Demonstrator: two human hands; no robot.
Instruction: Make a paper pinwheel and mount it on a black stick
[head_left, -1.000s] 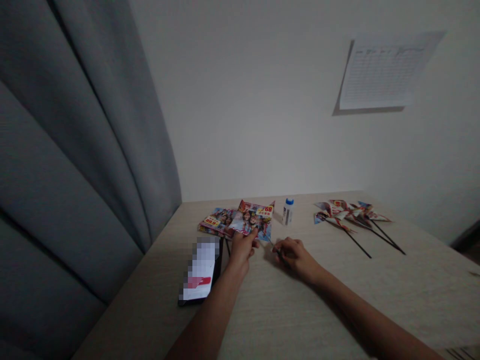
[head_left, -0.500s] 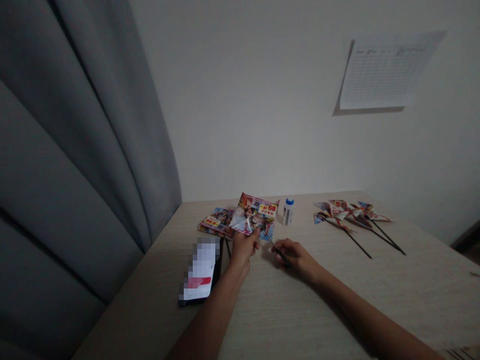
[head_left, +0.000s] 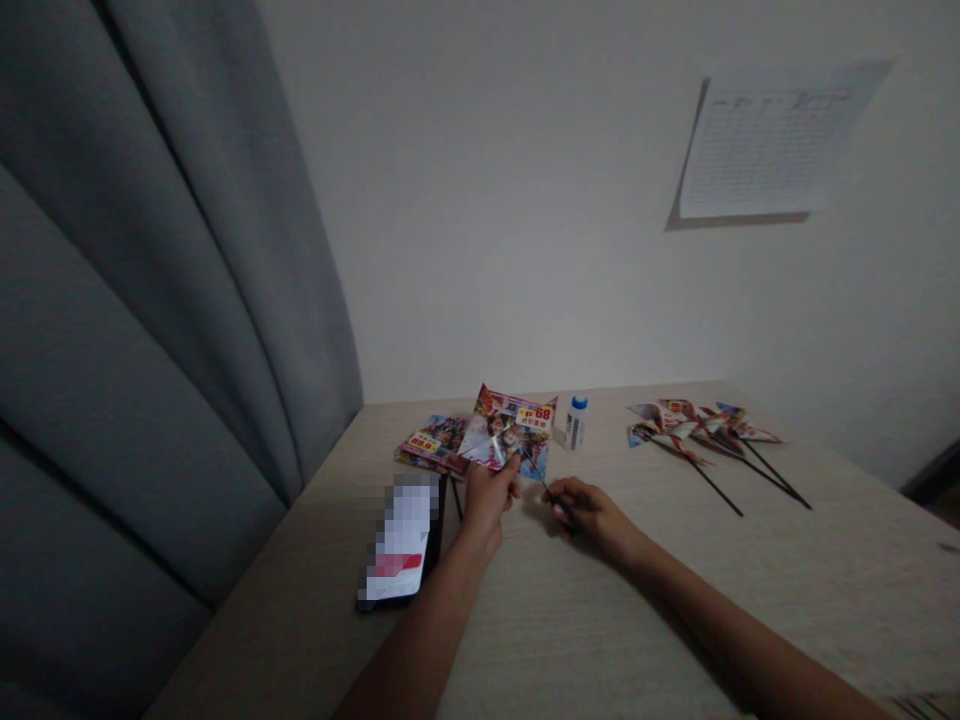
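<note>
My left hand (head_left: 491,492) grips the lower edge of a square printed paper (head_left: 511,425), thumb on top, and holds it tilted up above the table. Crease or cut lines run diagonally across its picture. In my right hand (head_left: 589,510) is a pair of scissors (head_left: 559,502) with dark handles; the thin blades reach the paper's lower right part. Fingers cover most of the handles. Behind the left hand lies a stack of similar printed papers (head_left: 433,443). A small glue bottle (head_left: 576,424) with a blue cap stands just right of the held paper.
A phone (head_left: 401,540) with a lit, blurred screen rests beside my left forearm. Several paper pinwheels (head_left: 694,430) on dark sticks lie at the right of the wooden table (head_left: 660,640). A grey curtain (head_left: 195,250) hangs at left. A printed sheet (head_left: 765,150) is on the wall.
The held paper has shifted very slightly and its upper left corner tips a little left. Both hands stay almost in place, and the scissors remain at the paper.
</note>
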